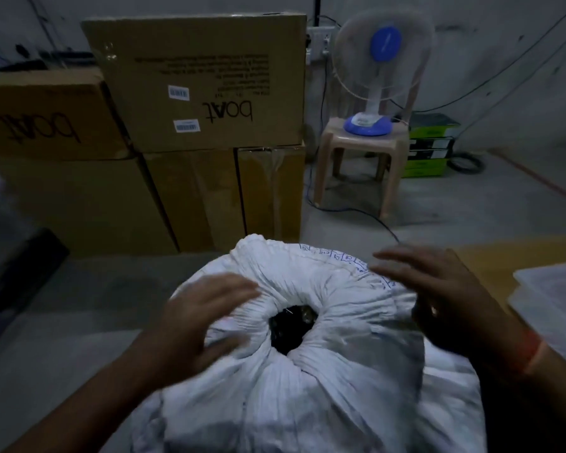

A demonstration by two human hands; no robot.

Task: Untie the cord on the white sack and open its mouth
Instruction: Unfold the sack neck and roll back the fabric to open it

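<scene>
White sack (307,380) stood upright near the camera, its gathered mouth (291,328) facing up, partly open; both hands lay flat-fingered on it, left hand (200,315) and right hand (438,289); far-left cartons (203,83) read "boAt" upside down

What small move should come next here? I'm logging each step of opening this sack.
Probably hook the fingers of both hands into the small dark opening and pull outward. The white sack is still gathered in tight pleats around that hole, no cord shows, and the left hand and right hand lie flat on either side, holding nothing.
</scene>
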